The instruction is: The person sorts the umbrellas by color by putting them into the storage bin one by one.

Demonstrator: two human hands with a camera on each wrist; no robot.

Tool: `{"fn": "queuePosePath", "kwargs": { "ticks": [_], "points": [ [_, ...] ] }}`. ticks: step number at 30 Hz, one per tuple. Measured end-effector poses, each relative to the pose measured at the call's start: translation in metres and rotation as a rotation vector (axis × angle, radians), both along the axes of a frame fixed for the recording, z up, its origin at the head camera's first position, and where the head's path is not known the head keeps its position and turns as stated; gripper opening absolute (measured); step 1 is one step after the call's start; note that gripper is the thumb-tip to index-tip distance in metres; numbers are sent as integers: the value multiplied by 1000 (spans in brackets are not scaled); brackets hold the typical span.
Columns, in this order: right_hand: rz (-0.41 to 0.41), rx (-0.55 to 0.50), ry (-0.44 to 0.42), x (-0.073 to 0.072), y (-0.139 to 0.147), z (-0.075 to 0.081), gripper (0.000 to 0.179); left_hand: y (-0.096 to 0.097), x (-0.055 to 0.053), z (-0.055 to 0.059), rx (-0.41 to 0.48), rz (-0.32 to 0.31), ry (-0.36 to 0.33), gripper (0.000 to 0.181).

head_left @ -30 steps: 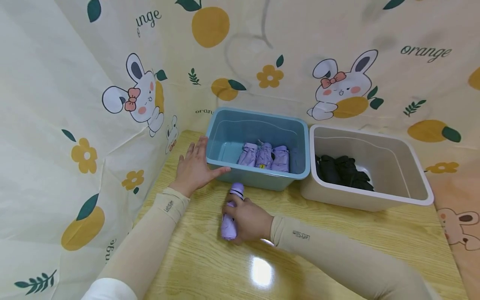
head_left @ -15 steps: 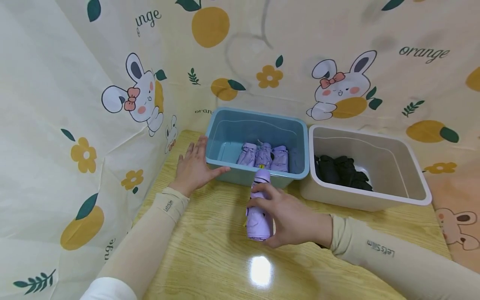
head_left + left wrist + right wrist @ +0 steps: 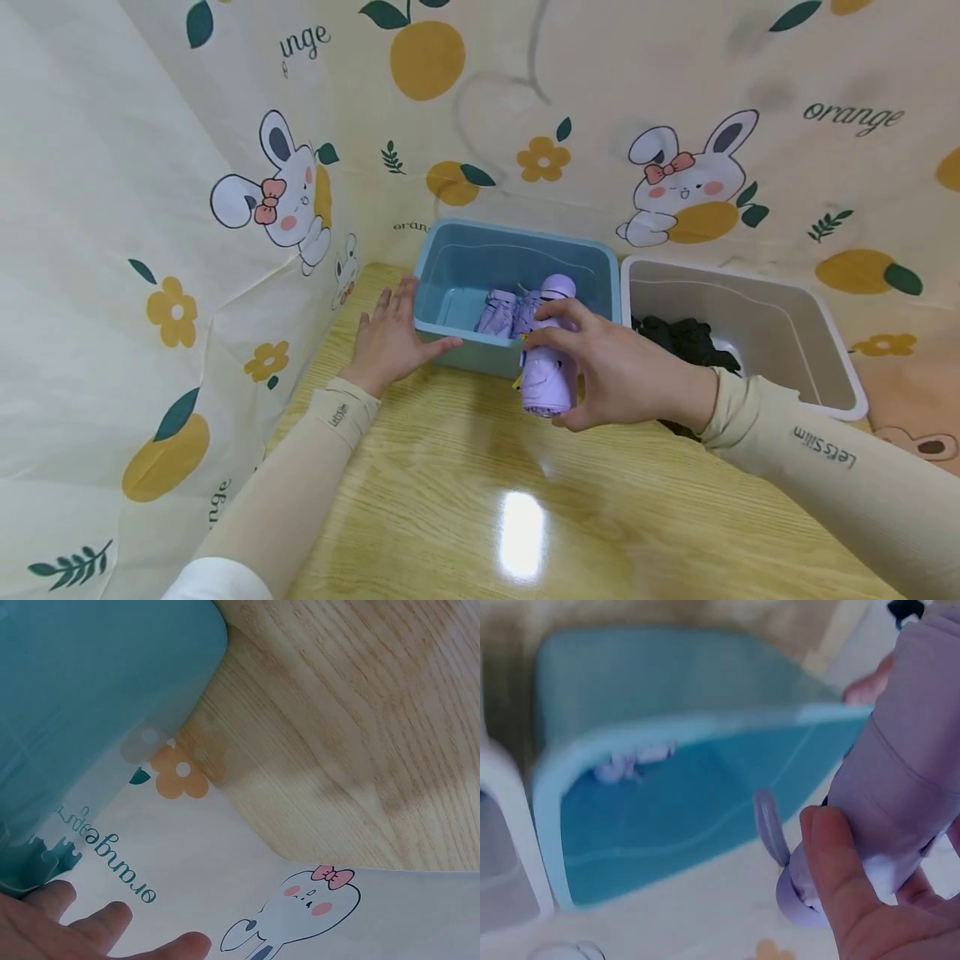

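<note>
My right hand [image 3: 633, 375] grips a folded lilac umbrella [image 3: 546, 387] above the front rim of the blue bin [image 3: 480, 357]. The umbrella's rounded cap end points into the bin and its lower end towards me. In the right wrist view a strap loop hangs beside the umbrella [image 3: 900, 765]. Inside the bin lie more folded lilac umbrellas [image 3: 496, 314], partly hidden behind the held one. My left hand [image 3: 386, 342] rests against the bin's left side, fingers straight and thumb along the front; its fingertips show at the bin's edge in the left wrist view.
Right beside the blue bin stands a beige bin [image 3: 795, 333] with black folded items [image 3: 686, 337] in it, partly covered by my right hand. Both are on a wood-grain table [image 3: 435, 500]. A printed cloth [image 3: 540, 100] hangs behind and to the left.
My right hand has lifted the lilac umbrella off the table and carried it right and forward, over the blue bin's front rim. The left hand has stayed in place.
</note>
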State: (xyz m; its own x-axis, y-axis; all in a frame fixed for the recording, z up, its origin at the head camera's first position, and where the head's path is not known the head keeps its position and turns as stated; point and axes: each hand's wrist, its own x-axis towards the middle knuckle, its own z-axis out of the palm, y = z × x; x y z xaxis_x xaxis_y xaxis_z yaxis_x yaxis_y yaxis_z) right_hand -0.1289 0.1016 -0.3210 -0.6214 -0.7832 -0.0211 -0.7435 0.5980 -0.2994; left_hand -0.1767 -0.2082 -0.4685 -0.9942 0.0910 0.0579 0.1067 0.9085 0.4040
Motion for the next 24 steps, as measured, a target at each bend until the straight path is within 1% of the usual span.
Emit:
{"fn": "queuePosePath", "kwargs": {
  "ticks": [3, 6, 8, 11, 16, 19, 24],
  "points": [
    [4, -20, -7, -20, -3, 6, 80, -2, -1, 0, -13, 0, 7, 129],
    [-3, -53, -27, -42, -9, 9, 76, -5, -1, 1, -28, 10, 10, 130],
    [-19, -64, -53, -57, -14, 10, 76, -6, -1, 2, -32, 17, 5, 130],
    [-56, -44, -83, -76, -22, 9, 77, -7, -1, 2, -26, 11, -10, 130],
    [-92, -22, -159, -107, -38, 0, 78, -4, -1, 1, -31, 7, 1, 129],
    [-90, -23, -208, -124, -47, -11, 78, -3, -1, 0, -35, 1, 15, 128],
    [-98, 27, -267, -148, -65, -29, 81, 0, -1, 0, -47, -6, 22, 128]
  ]
}}
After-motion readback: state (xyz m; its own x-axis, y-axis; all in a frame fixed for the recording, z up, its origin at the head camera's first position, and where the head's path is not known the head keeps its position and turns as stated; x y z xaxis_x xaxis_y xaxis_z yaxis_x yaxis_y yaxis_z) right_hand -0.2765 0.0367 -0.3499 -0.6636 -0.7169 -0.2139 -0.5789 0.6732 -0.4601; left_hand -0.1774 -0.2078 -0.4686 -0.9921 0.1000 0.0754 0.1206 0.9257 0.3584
